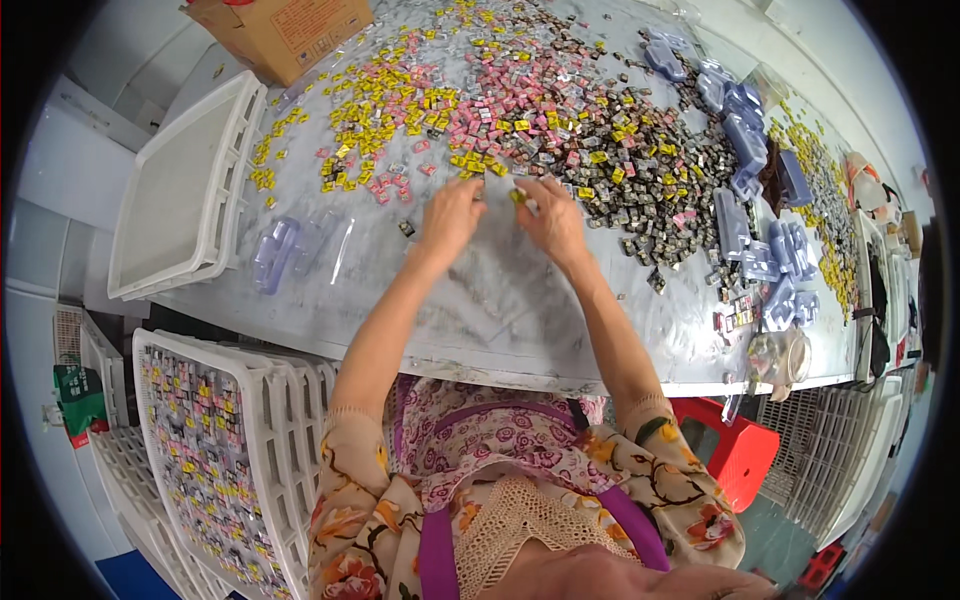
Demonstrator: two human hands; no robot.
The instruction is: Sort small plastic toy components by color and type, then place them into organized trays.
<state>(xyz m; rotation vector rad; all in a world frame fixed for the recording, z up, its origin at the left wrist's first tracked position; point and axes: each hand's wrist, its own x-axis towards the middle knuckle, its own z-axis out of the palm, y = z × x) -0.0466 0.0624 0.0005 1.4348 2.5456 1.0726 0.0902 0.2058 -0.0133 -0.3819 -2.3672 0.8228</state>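
A wide spread of small wrapped pieces [560, 120], yellow, pink and black, covers the far part of the grey marbled table [480, 310]. My left hand [453, 218] is at the near edge of the spread, just below a little cluster of yellow pieces [477, 164]. Its fingers are curled together, and whatever is in them is hidden. Across a narrow gap, my right hand [553, 218] pinches a small yellow piece [518, 196] between thumb and fingers. Mostly black pieces [655, 215] lie to the right of that hand.
An empty-looking white tray [125, 240] leans at the table's left, near a cardboard box [285, 35]. Clear plastic cases [276, 255] lie at left; bluish ones [745, 145] line the right. Below stand stacked trays [255, 400] of pieces and a red stool [745, 455].
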